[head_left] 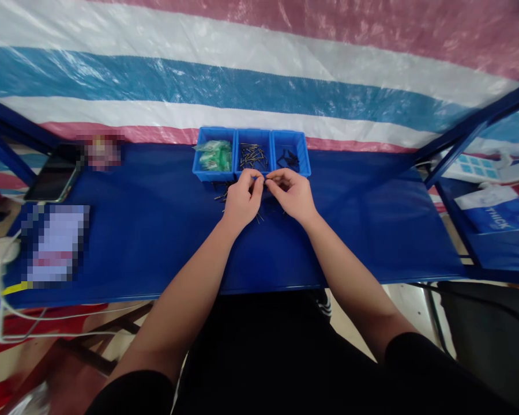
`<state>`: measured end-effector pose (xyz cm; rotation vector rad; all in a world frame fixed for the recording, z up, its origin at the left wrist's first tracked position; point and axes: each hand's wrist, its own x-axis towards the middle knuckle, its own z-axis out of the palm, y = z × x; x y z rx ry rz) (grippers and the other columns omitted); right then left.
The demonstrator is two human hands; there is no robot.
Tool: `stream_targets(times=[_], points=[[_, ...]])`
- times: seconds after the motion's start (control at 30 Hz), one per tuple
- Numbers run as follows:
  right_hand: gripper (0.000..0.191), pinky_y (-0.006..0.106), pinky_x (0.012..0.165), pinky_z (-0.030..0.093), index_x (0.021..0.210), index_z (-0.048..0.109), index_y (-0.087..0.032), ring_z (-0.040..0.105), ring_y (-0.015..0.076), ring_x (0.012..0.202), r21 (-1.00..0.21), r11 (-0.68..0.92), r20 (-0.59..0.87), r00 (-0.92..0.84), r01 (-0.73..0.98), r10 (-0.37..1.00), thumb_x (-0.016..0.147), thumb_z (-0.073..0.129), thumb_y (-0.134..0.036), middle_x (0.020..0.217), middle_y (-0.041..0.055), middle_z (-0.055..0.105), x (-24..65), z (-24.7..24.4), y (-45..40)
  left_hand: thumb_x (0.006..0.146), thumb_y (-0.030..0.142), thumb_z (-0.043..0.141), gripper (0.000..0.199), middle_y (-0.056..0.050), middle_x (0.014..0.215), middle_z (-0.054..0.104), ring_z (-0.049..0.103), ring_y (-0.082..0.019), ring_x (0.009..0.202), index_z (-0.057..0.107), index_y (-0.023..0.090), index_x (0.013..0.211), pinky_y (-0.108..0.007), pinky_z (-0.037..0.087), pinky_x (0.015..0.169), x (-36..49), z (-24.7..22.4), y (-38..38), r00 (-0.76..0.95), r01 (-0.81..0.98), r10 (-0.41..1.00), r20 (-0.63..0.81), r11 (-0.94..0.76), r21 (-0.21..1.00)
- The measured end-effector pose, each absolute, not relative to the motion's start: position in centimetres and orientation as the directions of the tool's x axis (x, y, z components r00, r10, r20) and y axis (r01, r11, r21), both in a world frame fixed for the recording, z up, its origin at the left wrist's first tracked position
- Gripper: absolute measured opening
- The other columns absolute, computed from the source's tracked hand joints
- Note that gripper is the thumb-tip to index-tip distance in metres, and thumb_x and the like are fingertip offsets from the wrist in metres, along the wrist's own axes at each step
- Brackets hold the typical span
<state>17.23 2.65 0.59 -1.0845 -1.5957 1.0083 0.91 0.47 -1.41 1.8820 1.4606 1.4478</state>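
My left hand (pixel 244 199) and my right hand (pixel 294 195) meet just in front of three joined blue bins, fingertips pinched close together. Whatever they hold between them is too small to make out. In the left bin (pixel 198 169) lie green-and-clear plastic packets (pixel 216 155). The middle bin (pixel 254 136) contains many thin, brass-coloured metal pins or screws (pixel 253 155). Small black pieces (pixel 289 159) sit in the right bin (pixel 301 147). More thin metal pieces (pixel 220 197) lie on the blue table beside my left hand, and a few show beneath the hands.
The blue tabletop (pixel 372 230) runs between blue metal frame posts. At left are a phone (pixel 56 173), a blurred-out flat object (pixel 58 245) and white cables (pixel 0 294). A blue-and-white packet (pixel 495 210) rests at right. A striped plastic sheet (pixel 242 75) hangs behind.
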Motion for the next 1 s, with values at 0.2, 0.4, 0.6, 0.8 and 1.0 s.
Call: stream_targets(times=[0.2,0.4,0.6,0.8,1.0], points=[[0.019,0.032,0.076,0.059,0.102,0.076,-0.02,0.069,0.0141,0.078,-0.912,0.319,0.274,-0.198,0.256,0.941,0.091,0.073,-0.035,0.09,0.0035,0.077,17.25,0.8,2.45,0.107,0.038,0.054,0.022,0.003,0.064,0.059,0.053,-0.012,0.056,0.06,0.022,0.095,-0.028,0.04,0.059,0.93,-1.33,0.5,-0.058,0.513,0.867,0.495,-0.399,0.76],[0.019,0.032,0.076,0.058,0.102,0.077,-0.02,0.07,0.0143,0.079,-0.907,0.334,0.287,-0.207,0.256,0.935,0.092,0.072,-0.035,0.091,0.0037,0.077,17.22,0.94,2.45,0.108,0.04,0.053,0.025,0.002,0.067,0.06,0.055,-0.012,0.059,0.062,0.021,0.094,-0.027,0.042,0.061,0.95,-1.14,0.34,-0.059,0.506,0.875,0.48,-0.388,0.77],[0.019,0.032,0.076,0.059,0.102,0.077,-0.02,0.07,0.0145,0.079,-0.91,0.328,0.285,-0.192,0.254,0.939,0.092,0.072,-0.035,0.09,0.0036,0.077,17.17,0.97,2.4,0.107,0.036,0.056,0.016,0.004,0.064,0.057,0.053,-0.012,0.055,0.062,0.022,0.102,-0.027,0.041,0.059,0.94,-1.24,0.33,-0.053,0.497,0.872,0.486,-0.399,0.77],[0.02,0.032,0.075,0.059,0.102,0.078,-0.02,0.069,0.0144,0.078,-0.897,0.357,0.308,-0.21,0.263,0.928,0.092,0.071,-0.036,0.09,0.004,0.078,17.25,0.97,2.28,0.107,0.038,0.054,0.021,0.003,0.065,0.059,0.054,-0.012,0.057,0.061,0.022,0.095,-0.027,0.04,0.059,0.94,-1.18,0.39,-0.058,0.509,0.87,0.489,-0.395,0.764],[0.019,0.032,0.074,0.059,0.102,0.078,-0.021,0.068,0.015,0.078,-0.869,0.387,0.327,-0.229,0.308,0.917,0.093,0.07,-0.036,0.09,0.004,0.077,17.24,0.97,2.33,0.108,0.041,0.053,0.027,0.002,0.064,0.059,0.053,-0.012,0.056,0.06,0.022,0.089,-0.028,0.04,0.058,0.93,-1.01,0.44,-0.055,0.5,0.868,0.494,-0.404,0.766]])
